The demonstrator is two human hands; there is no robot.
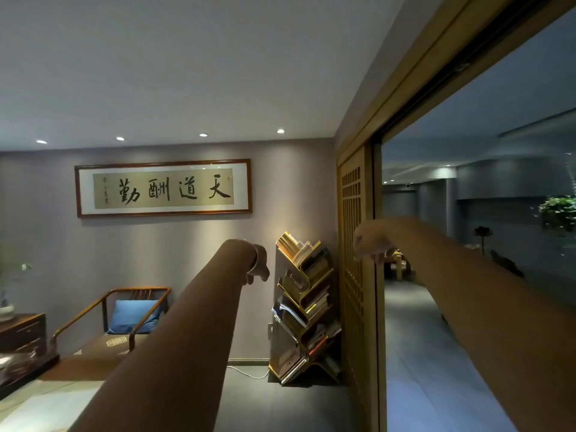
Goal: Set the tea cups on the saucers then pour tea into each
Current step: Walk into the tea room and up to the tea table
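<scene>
A person's left hand (257, 265) and right hand (372, 243) stretch out either side of a bookshelf (304, 307), fingers drooping loosely, holding nothing; cups and saucers are out of view.

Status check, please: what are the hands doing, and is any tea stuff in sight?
Left hand and right hand stretched forward, drooping, holding nothing. No cups, saucers or teapot in view. Ahead: bookshelf, lattice door.

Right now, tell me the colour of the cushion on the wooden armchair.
Blue. The cushion leans against the back of the armchair at lower left; the head view shows it.
</scene>
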